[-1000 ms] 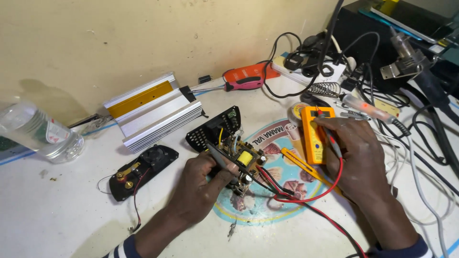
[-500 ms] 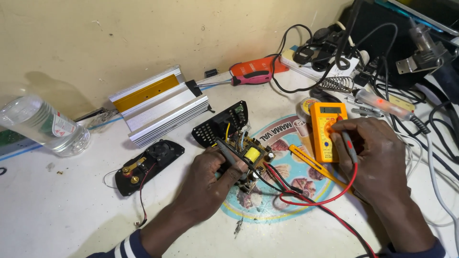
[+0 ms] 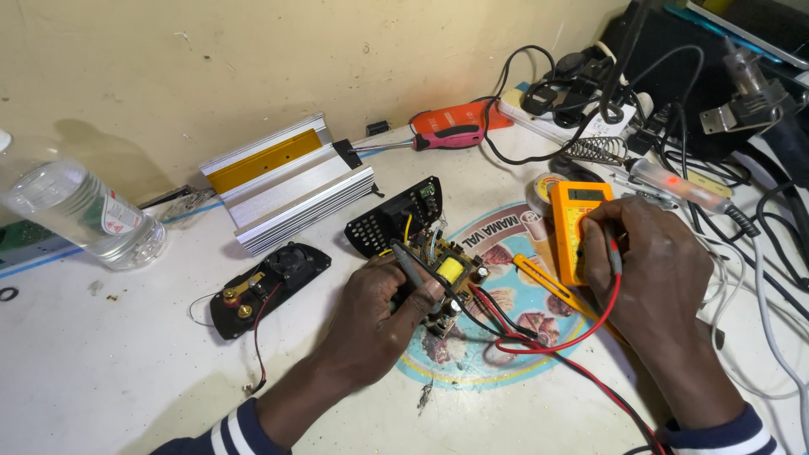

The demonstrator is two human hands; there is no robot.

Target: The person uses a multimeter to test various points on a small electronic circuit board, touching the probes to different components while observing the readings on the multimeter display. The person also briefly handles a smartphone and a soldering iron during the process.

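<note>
Left hand (image 3: pixel 375 307) clenched on circuit board (image 3: pixel 445 271) w/ grey probe, steadying it; right hand (image 3: pixel 653 274) pinches red probe, prob. near the yellow multimeter (image 3: pixel 577 227).

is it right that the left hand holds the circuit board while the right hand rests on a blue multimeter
Not quite: the multimeter is orange-yellow, not blue, as the head view shows. The rest stands: the left hand holds the circuit board and the right hand rests on the meter, a red probe lead in its fingers.
</note>
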